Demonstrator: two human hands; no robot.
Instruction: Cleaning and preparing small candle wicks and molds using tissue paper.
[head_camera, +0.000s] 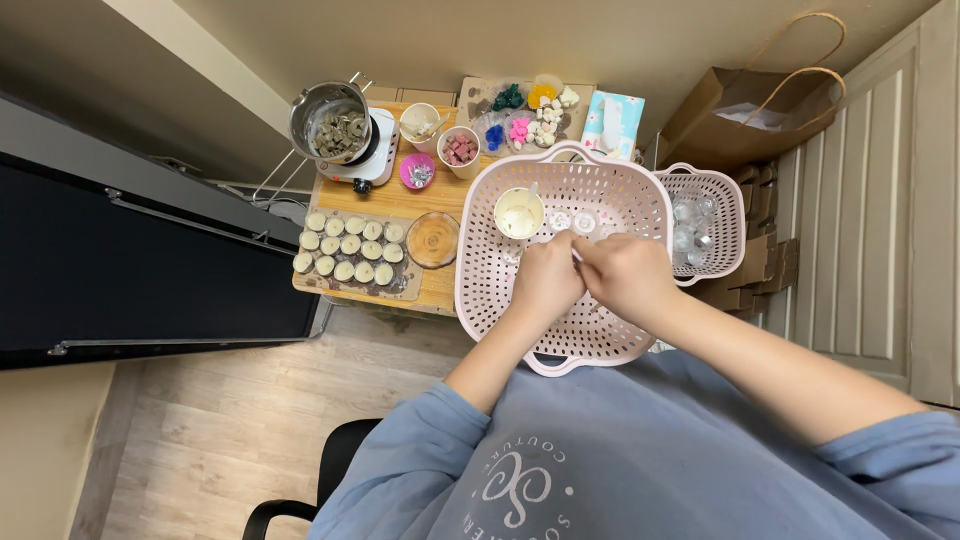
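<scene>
I see both hands meeting over a big pink basket (480, 280) that sits on the lap, its far rim against the wooden surface (400, 200). The left hand (545, 280) is curled into a loose fist, and the right hand (625, 275) is curled the same way; their fingertips press together around something small and pale between them, too tiny for me to tell what it is. Just beyond the knuckles, inside the basket, stands a white cup (519, 212) holding a pale filling, with two small clear round holders (572, 221) lying beside it.

A smaller pink basket (715, 215) to the right holds more clear glass pieces. On the surface to the left, a tray of small cream candles (350, 250) lies in rows, and a round wooden coaster (432, 239) rests next to it. Farther back a metal pot (330, 120) stands on a small white hotplate, near paper cups (445, 140) and a board with coloured wax shapes (525, 115). A brown paper bag (755, 110) leans by the wall.
</scene>
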